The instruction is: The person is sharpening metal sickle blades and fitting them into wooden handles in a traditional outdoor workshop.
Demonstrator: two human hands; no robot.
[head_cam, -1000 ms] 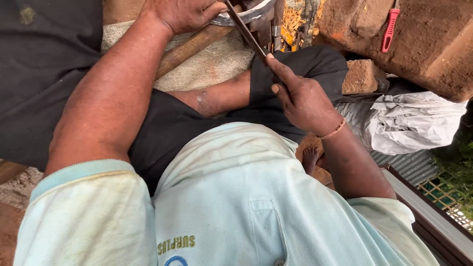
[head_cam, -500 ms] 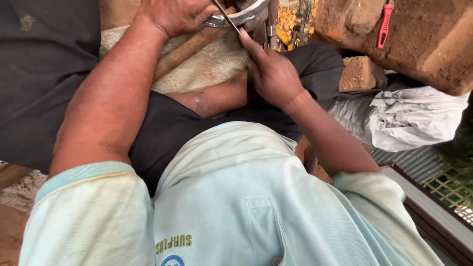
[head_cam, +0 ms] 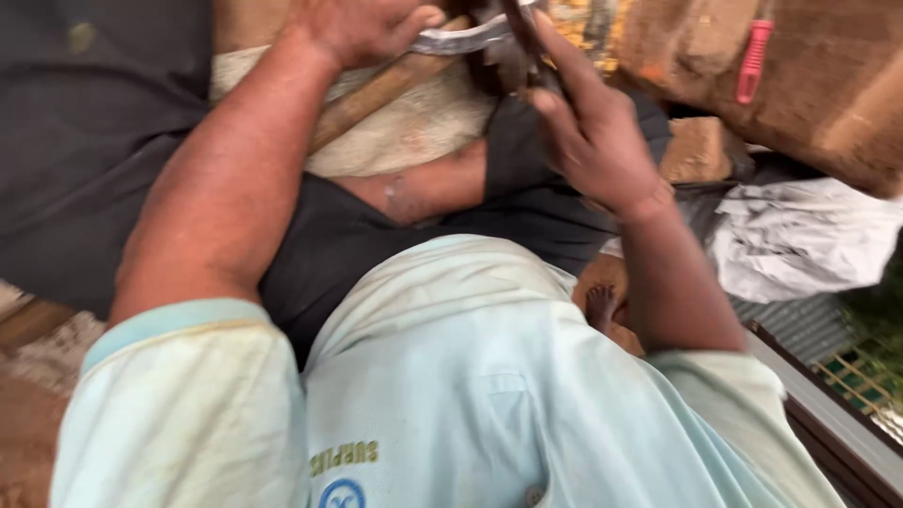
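Since half a sec ago the right hand (head_cam: pixel 593 141) has slid a bit down and right along the file (head_cam: pixel 527 42), and the view has tipped so the work sits at the very top edge. Left hand (head_cam: pixel 362 26) has barely shifted.

Left hand is clenched on the blade (head_cam: pixel 461 39), a curved grey metal piece, thumb pressing on top. A wooden handle (head_cam: pixel 381 89) runs down-left from under that hand, lying on a pale sack (head_cam: pixel 423 127) spread over the lap. Right hand grips the dark thin file, fingers wrapped round its lower end, index finger stretched along it. File crosses the blade near the top edge, touching it as far as I can tell; that spot is blurred and partly cut off.

Blade is at top centre, between both hands, above the sack.

Behind, right: brown block (head_cam: pixel 828 94) w/ a pink clip (head_cam: pixel 754 61) hanging on it, and a crumpled white bag (head_cam: pixel 800 240) just below. Small brown stone (head_cam: pixel 696 150) sits beside the right wrist. Person wears a light shirt (head_cam: pixel 489 395) and dark trousers (head_cam: pixel 94 141). A bare foot (head_cam: pixel 602 306) shows under the right forearm.
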